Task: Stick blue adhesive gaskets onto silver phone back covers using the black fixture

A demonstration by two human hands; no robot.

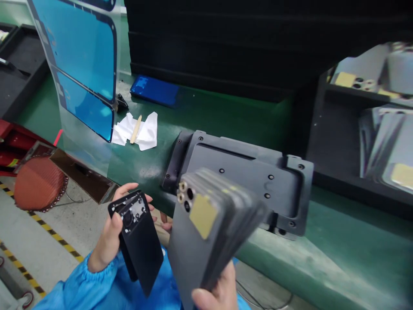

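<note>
My left hand [111, 232] grips a black phone back cover [145, 258], its inner side with a camera opening and small metal parts turned up. A second dark panel seems to lie behind it. My right hand [214, 295] holds a fanned stack of several grey phone back covers [201, 241], each with lens holes and a tan adhesive patch. Both hands are in front of a black metal fixture [238, 168] on the green workbench [206, 114], and neither touches it. The stack hides the fixture's lower left part.
Sheets of blue adhesive film [84, 56] hang at the left. On the bench lie a blue panel [151, 90] and white cloth [145, 131] with a wooden stick [136, 129]. Dark shelves [342, 112] at the right hold more grey covers [383, 146]. A black wall stands behind the bench.
</note>
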